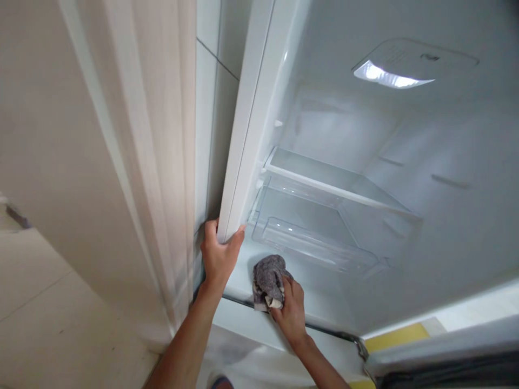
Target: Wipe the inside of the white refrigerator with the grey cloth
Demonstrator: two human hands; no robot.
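Note:
An open refrigerator (324,296) with a white interior fills the right of the view. My left hand (221,251) grips the front edge of its left side wall, thumb on the inner face and fingers around the outside. In my right hand (292,310) is a bunched grey cloth (271,275), pressed on the floor of the compartment near its front lip. Behind the cloth stands a clear plastic drawer (312,240). Above the drawer is a glass shelf (324,170) with a white front edge.
A lit lamp panel (391,75) is set in the refrigerator's interior. On the left runs a pale wooden door frame (158,135), close to my left arm. A hinge (360,348) and the edge of the opened door (454,340) are at lower right.

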